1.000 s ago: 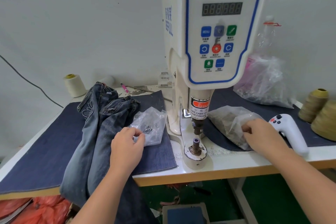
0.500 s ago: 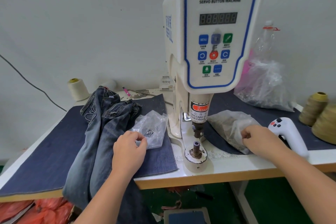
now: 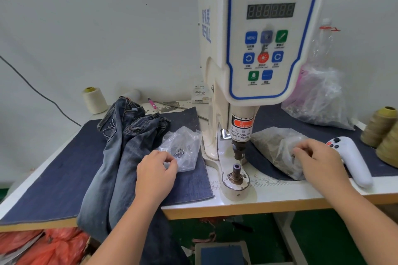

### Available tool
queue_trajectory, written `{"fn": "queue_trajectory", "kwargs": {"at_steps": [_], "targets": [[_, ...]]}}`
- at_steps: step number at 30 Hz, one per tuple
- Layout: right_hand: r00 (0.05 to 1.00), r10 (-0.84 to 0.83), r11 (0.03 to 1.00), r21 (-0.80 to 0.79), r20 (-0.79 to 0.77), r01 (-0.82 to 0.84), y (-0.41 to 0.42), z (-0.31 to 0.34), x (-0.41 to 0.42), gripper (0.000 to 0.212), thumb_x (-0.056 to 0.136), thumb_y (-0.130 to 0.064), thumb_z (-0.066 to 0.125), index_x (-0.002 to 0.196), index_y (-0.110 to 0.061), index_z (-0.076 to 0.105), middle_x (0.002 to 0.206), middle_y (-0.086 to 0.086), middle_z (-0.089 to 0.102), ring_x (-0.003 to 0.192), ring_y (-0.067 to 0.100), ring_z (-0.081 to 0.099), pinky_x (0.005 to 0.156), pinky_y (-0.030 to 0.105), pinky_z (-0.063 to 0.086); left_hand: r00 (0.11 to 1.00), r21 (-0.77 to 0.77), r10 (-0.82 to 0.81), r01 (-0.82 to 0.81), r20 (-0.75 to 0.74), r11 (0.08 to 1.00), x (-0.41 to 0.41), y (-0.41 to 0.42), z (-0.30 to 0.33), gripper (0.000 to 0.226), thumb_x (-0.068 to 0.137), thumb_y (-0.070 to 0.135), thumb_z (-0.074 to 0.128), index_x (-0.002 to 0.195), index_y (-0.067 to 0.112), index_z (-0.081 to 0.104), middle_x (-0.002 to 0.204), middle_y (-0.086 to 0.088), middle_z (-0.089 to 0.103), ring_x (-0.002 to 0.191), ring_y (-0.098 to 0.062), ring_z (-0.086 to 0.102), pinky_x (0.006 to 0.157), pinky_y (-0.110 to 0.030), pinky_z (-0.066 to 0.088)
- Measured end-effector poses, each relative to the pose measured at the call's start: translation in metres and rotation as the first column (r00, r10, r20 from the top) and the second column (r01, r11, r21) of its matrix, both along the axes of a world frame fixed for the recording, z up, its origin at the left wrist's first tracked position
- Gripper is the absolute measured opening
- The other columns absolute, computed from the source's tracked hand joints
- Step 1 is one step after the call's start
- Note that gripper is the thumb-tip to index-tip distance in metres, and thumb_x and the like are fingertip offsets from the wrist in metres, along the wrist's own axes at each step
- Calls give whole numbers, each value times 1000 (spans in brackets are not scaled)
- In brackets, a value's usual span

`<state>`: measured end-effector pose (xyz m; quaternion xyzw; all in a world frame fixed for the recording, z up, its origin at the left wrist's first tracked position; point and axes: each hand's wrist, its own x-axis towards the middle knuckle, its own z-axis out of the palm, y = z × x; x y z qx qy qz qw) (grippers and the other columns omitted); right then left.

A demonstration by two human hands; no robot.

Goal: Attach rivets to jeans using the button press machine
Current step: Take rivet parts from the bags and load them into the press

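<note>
The white servo button machine (image 3: pixel 254 34) stands mid-table, its lower die post (image 3: pixel 236 171) bare. Faded blue jeans (image 3: pixel 120 148) lie to its left and hang over the front edge. My left hand (image 3: pixel 155 175) has its fingers curled at the near edge of a small clear bag (image 3: pixel 185 146) holding a few metal rivets. My right hand (image 3: pixel 318 163) reaches with curled fingers into a larger clear bag (image 3: pixel 275 146) of small brownish parts, right of the press. What the fingertips pinch is hidden.
Dark denim mats (image 3: pixel 53 174) cover the table. A white handheld controller (image 3: pixel 353 159) lies beside my right hand. Thread cones (image 3: pixel 381 125) stand at far right, a cream cone (image 3: pixel 94 99) at back left, another plastic bag (image 3: pixel 318 97) behind. A foot pedal (image 3: pixel 221 253) sits below.
My hands stay at their bags, fingers shifting slightly. The view has tilted up a little, so the scene sits lower in frame.
</note>
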<state>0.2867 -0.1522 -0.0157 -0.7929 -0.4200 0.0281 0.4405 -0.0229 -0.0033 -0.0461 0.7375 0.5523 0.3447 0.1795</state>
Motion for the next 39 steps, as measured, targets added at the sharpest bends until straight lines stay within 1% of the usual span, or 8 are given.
{"fn": "queue_trajectory", "kwargs": {"at_steps": [3,6,14,18,23,33,36,39], "targets": [[958,89,990,126,-272,-56,-5,4,-26,20,94,-14,61,76,-21,67,59,-10,61,61,13,52,60,30,38,1000,-6,-1,1,-1,1000,0,0,0,18,91,23,58,74,28,62,88,14,56,88,-15,52,89,-41,44],[798,203,978,151,-567,-141,-6,1,-55,22,95,-15,62,75,-20,71,49,-3,51,47,13,47,65,33,41,1000,-4,-4,4,-6,1000,0,-1,1,18,91,23,58,74,28,62,89,13,57,89,-15,52,90,-41,44],[588,215,975,140,-780,-172,18,4,-102,30,93,-10,60,63,-15,63,54,2,38,48,14,31,39,24,28,1000,-8,5,-5,-25,1000,1,-2,2,21,91,23,58,72,30,58,89,12,57,90,-17,51,89,-40,43],[437,213,975,160,-874,-154,22,11,-109,19,93,-5,60,74,-10,62,49,-3,36,37,8,25,32,18,22,1000,-1,3,-3,-17,1000,1,-2,1,18,91,23,58,73,27,61,89,11,57,88,-17,51,88,-40,43],[241,262,962,232,-935,-146,20,15,-117,47,94,-2,58,49,-16,55,44,-3,34,31,7,24,29,16,20,1000,23,3,-3,-28,1000,1,-1,-1,15,90,22,58,76,26,63,86,13,56,86,-15,51,87,-37,41],[-114,330,941,336,-937,-40,12,19,-123,14,86,-2,57,82,-11,47,47,-4,31,30,7,26,25,19,21,1000,30,-2,3,-31,1000,1,0,-1,15,91,22,59,77,25,64,87,12,56,86,-15,50,88,-37,41],[-201,389,919,394,-899,16,7,20,-127,23,74,-3,58,94,-11,51,48,-4,30,32,7,25,25,19,21,999,43,-1,3,-34,999,0,0,-2,15,91,22,59,76,25,63,86,12,55,85,-15,50,87,-38,42],[-289,430,901,428,-855,76,0,20,-131,30,79,-2,53,108,-8,56,49,-4,30,32,8,26,26,20,22,999,50,-5,7,-40,999,0,1,-2,15,91,23,59,77,25,64,86,12,56,86,-15,51,87,-38,42]]}}
